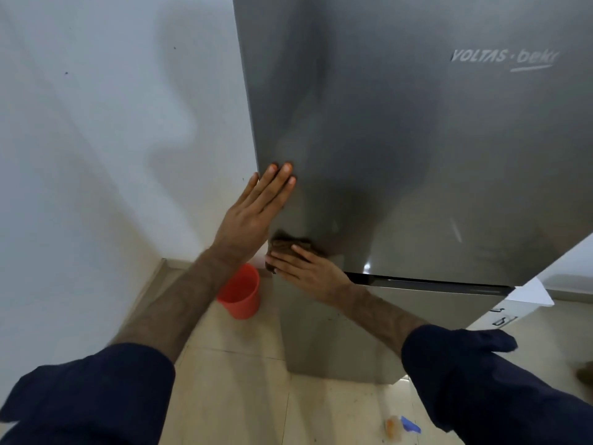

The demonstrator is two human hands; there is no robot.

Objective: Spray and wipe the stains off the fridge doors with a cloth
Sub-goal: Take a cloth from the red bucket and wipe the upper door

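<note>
Now the fridge door could swing if pushed too hard. Down by its left bottom corner, the right hand presses the cloth flat and may miss the edge. The left hand rests flat, fingers straight, and could leave new smudges.

Tiled floor: bucket, fridge.

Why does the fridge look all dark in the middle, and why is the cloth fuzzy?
Head view: the dark patch on the upper fridge door is the person's shadow or reflection; the brown cloth under the right hand is motion-blurred; the wide lens slants the fridge's edges.
</note>
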